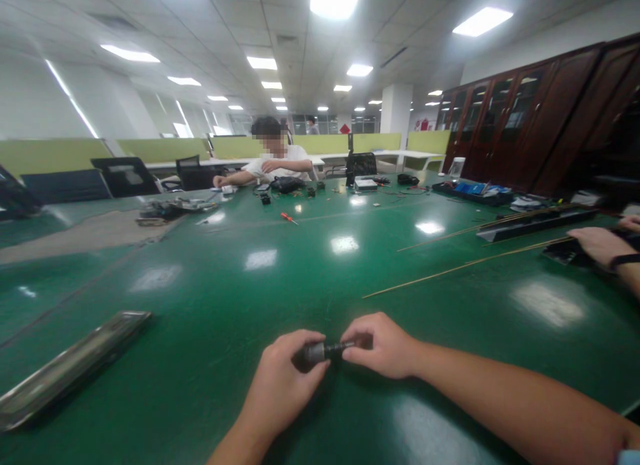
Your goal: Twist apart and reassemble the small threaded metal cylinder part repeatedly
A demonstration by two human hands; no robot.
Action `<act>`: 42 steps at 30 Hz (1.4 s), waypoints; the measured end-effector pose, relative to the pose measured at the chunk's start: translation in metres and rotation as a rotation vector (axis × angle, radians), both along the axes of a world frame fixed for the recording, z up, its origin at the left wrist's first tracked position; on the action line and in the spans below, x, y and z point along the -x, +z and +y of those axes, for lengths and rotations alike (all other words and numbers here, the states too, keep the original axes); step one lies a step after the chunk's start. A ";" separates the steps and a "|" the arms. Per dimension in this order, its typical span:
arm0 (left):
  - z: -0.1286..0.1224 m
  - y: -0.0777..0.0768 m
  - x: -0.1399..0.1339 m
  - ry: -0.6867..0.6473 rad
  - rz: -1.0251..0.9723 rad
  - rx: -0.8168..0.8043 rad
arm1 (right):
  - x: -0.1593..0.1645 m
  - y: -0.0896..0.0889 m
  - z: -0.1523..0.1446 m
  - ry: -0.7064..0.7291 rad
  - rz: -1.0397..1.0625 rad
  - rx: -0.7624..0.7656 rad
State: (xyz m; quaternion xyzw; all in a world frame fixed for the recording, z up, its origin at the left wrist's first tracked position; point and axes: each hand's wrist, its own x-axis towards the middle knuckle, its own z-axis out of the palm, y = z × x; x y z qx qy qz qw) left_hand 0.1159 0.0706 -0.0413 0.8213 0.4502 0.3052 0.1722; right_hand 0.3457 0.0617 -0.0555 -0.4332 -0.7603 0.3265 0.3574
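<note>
Low over the green tabletop, a short dark cylinder (317, 351) with a grey section and a thinner right end lies level between my two hands. My left hand (286, 371) is closed around its thicker left end, thumb below and fingers above. With thumb and fingertips, my right hand (383, 345) pinches the narrow right end. The fingers cover both ends, and blur hides what exactly the cylinder is.
A long clear-topped case (75, 365) lies at left. Thin rods (465, 263) stretch across the right side, near another person's hand (597, 243). Farther off are an orange screwdriver (287, 217), a parts heap (173, 210), a tool tray (473, 190) and a seated person (295, 159).
</note>
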 end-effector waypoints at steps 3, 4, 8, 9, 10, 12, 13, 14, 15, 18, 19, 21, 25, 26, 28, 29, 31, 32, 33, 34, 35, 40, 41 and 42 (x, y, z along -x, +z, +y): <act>0.000 0.001 0.000 0.005 0.000 0.023 | 0.000 0.000 0.000 -0.002 0.004 -0.011; 0.000 0.001 0.000 0.006 -0.002 0.028 | 0.000 0.000 0.000 -0.001 0.007 -0.012; 0.000 0.000 0.001 0.002 -0.009 0.033 | 0.000 0.001 -0.001 -0.004 0.024 -0.007; 0.000 -0.001 0.001 0.002 -0.011 0.030 | 0.000 0.001 -0.001 -0.008 0.024 -0.008; 0.000 -0.001 0.001 0.003 -0.012 0.029 | 0.000 0.001 -0.001 -0.010 0.024 -0.010; 0.001 -0.002 0.002 0.007 -0.014 0.028 | 0.001 0.001 -0.001 -0.013 0.022 -0.015; 0.001 -0.002 0.002 0.007 -0.013 0.029 | 0.001 0.000 -0.001 -0.014 0.024 -0.019; 0.001 -0.002 0.002 0.007 -0.013 0.032 | 0.001 0.000 -0.001 -0.016 0.030 -0.021; 0.001 -0.001 0.001 0.006 -0.014 0.035 | 0.001 0.000 -0.001 -0.015 0.037 -0.020; 0.000 -0.001 0.001 0.004 -0.027 0.043 | 0.001 0.000 -0.001 -0.011 0.058 -0.002; 0.000 -0.001 0.001 0.004 -0.030 0.045 | 0.001 0.000 -0.001 -0.014 0.059 0.006; 0.001 -0.002 0.001 0.005 -0.034 0.043 | 0.001 0.001 -0.001 -0.028 0.055 0.020; 0.002 -0.004 0.003 0.013 -0.040 0.032 | 0.002 0.002 -0.001 -0.053 0.054 0.027; 0.002 -0.004 0.003 0.016 -0.041 0.033 | 0.002 0.002 -0.001 -0.057 0.056 0.028; 0.002 -0.003 0.003 0.021 -0.039 0.041 | 0.003 0.002 -0.001 -0.063 0.060 0.030; 0.002 -0.002 0.003 0.024 -0.039 0.041 | 0.003 0.002 -0.001 -0.066 0.061 0.032; 0.001 -0.001 0.003 0.025 -0.038 0.040 | 0.003 0.001 -0.001 -0.069 0.058 0.032; 0.001 -0.001 0.003 0.026 -0.038 0.039 | 0.003 0.001 -0.001 -0.068 0.055 0.027; 0.001 0.000 0.003 0.026 -0.038 0.038 | 0.003 0.001 -0.001 -0.066 0.052 0.021; 0.001 0.000 0.003 0.026 -0.037 0.041 | 0.003 0.001 -0.002 -0.063 0.050 0.016; 0.001 0.000 0.003 0.026 -0.037 0.044 | 0.003 0.001 -0.002 -0.061 0.050 0.011; 0.000 0.001 0.005 0.036 -0.041 0.056 | 0.003 0.000 -0.002 -0.059 0.065 0.014; 0.000 0.001 0.005 0.038 -0.042 0.058 | 0.003 0.001 -0.002 -0.063 0.065 0.016; -0.001 0.002 0.005 0.039 -0.042 0.061 | 0.003 0.001 -0.002 -0.066 0.062 0.017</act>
